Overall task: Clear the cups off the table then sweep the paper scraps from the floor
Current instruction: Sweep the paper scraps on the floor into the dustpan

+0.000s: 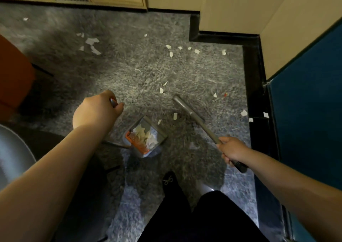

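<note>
At the far left a brown cabinet (13, 75) stands on the grey floor (129, 71). My left hand (98, 110) is curled around the top of the dustpan handle (113, 102), fingers wrapped tight on it. Below and just right of that hand sits the dustpan (145, 138), its mouth facing away from me, with a heap of paper scraps inside. More paper scraps (92, 44) lie scattered on the floor well beyond my left hand, another loose row (197, 51) farther right near the black skirting (253, 75), and a few (174, 116) just beside the dustpan's mouth, between it and the broom (188, 112). The broom's grey head rests on the floor ahead of the pan; its shaft slants back to my right hand (233, 151), which grips the dark end of the shaft. Two scraps (266, 114) lie on the skirting by the blue wall panel (305, 93).
</note>
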Demonstrator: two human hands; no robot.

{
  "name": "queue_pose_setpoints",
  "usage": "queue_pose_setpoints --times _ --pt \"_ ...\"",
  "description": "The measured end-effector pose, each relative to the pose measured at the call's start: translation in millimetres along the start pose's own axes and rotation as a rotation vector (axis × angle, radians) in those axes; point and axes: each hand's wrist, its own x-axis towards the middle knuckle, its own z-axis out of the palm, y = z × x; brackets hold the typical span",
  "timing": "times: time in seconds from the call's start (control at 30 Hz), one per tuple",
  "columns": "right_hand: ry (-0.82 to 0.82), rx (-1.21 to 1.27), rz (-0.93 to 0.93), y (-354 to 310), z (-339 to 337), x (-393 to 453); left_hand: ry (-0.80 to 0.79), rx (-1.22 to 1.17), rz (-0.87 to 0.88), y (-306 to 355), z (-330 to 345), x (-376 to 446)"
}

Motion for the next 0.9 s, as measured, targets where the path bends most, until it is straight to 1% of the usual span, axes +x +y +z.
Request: queue_pose_setpoints --times 0.13,0.27,0.37,0.47,0.6,0.73,0.9 --pt "-0.085 -0.015 0.047 -38.3 5.5 23.2 -0.007 0.05 0.068 -0.8 9.8 37.7" --pt "-0.141 -0.154 0.058 -64.0 22.1 34.7 0.001 0.07 0.084 3.5 10.2 63.7" --pt "-0.204 -0.212 0.052 -72.9 44.0 32.3 -0.003 0.075 0.08 4.8 9.7 74.3" --pt "-0.311 -0.163 0.085 -76.6 57.7 24.9 -0.002 0.082 0.082 5.6 10.1 79.2" --pt "-0.443 -0.045 0.166 -84.0 56.3 15.6 0.007 0.077 0.078 8.3 11.9 78.6" --pt "-0.451 -0.052 0.145 -82.8 51.8 -1.3 0.017 0.086 0.084 8.8 12.4 72.8" --pt "-0.364 -0.036 0.09 -85.1 33.2 -9.2 0.025 0.049 0.059 -0.6 5.6 68.5"
